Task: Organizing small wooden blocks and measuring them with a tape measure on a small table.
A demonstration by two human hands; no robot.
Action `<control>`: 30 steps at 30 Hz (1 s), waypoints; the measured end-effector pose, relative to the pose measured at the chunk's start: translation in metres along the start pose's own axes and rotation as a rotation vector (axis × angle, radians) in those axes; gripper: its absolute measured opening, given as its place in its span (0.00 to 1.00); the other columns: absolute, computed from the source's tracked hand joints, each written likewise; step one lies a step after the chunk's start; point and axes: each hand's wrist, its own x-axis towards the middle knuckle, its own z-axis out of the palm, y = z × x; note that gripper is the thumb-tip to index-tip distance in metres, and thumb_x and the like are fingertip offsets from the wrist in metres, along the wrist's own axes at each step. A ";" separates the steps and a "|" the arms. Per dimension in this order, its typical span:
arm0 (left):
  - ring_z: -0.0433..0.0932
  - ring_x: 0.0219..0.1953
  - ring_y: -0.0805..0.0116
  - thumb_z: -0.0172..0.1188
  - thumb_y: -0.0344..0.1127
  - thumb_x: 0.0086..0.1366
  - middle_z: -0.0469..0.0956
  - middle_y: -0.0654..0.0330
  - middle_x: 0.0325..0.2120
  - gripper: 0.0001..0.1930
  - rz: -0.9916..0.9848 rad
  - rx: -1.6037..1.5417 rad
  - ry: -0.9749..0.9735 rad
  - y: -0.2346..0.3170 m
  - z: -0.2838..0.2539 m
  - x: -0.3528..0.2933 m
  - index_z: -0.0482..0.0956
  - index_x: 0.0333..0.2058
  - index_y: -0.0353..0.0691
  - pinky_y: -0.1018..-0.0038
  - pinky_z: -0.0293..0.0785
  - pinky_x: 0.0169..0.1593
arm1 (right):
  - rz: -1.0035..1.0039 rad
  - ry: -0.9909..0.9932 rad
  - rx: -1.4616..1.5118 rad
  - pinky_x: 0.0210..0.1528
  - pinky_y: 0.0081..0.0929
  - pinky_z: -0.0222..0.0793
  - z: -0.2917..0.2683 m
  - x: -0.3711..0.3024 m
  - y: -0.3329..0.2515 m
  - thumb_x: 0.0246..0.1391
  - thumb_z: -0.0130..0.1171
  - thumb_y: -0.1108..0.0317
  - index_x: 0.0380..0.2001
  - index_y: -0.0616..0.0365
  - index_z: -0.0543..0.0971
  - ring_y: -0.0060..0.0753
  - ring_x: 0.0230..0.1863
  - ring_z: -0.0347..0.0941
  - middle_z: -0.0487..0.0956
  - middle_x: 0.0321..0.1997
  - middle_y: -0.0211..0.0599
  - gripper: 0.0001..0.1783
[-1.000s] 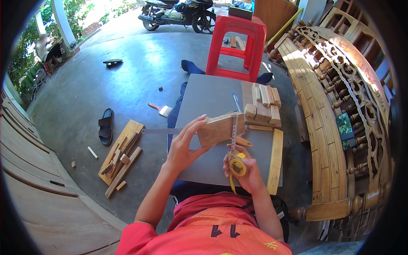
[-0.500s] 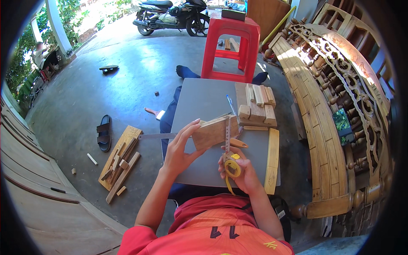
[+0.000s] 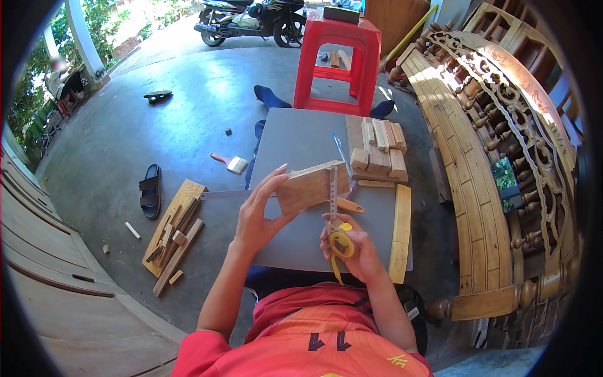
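My left hand grips a wooden block by its left end, thumb below and fingers along the upper edge, holding it tilted over the grey board. In my right hand is a yellow tape measure. Its blade is drawn out and runs up across the block's right end, and a yellow strap hangs from the case. Partly hidden behind the blade lies a tool with a wooden handle. A blue pen rests beyond the block.
Several wood pieces are stacked at the board's far right; a flat wooden strip lies along its right edge. A red stool stands beyond. On the floor at left are a brush, a sandal and wood offcuts. A wooden bench flanks the right.
The block has shifted slightly left and tilts a little differently, with the blade still across its right end. Both hands keep their holds. The whole view has shifted slightly.
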 end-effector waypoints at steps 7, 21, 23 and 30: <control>0.76 0.60 0.53 0.78 0.27 0.50 0.72 0.49 0.62 0.40 -0.115 -0.127 0.111 -0.008 0.003 -0.003 0.69 0.61 0.40 0.64 0.78 0.58 | 0.002 0.038 -0.074 0.45 0.33 0.75 0.003 0.000 -0.002 0.60 0.49 0.51 0.63 0.62 0.65 0.34 0.45 0.76 0.77 0.45 0.43 0.34; 0.75 0.61 0.56 0.79 0.29 0.49 0.74 0.52 0.62 0.39 -0.102 -0.073 0.070 -0.003 0.002 -0.005 0.71 0.61 0.42 0.65 0.78 0.57 | -0.001 0.013 -0.014 0.45 0.31 0.75 0.000 0.001 0.001 0.66 0.47 0.52 0.62 0.60 0.67 0.33 0.45 0.76 0.76 0.45 0.43 0.29; 0.76 0.61 0.55 0.80 0.31 0.48 0.74 0.51 0.61 0.40 -0.088 -0.080 0.068 -0.005 0.003 -0.006 0.71 0.60 0.42 0.64 0.77 0.58 | -0.009 -0.005 0.028 0.45 0.31 0.75 -0.002 0.000 0.003 0.68 0.46 0.54 0.61 0.60 0.67 0.33 0.46 0.77 0.76 0.46 0.42 0.26; 0.77 0.59 0.52 0.82 0.33 0.45 0.75 0.46 0.59 0.43 0.133 0.032 0.002 0.003 0.003 -0.006 0.70 0.60 0.40 0.60 0.78 0.58 | -0.031 0.024 0.133 0.40 0.29 0.72 -0.005 0.000 0.002 0.67 0.48 0.55 0.53 0.59 0.71 0.32 0.40 0.77 0.78 0.42 0.41 0.20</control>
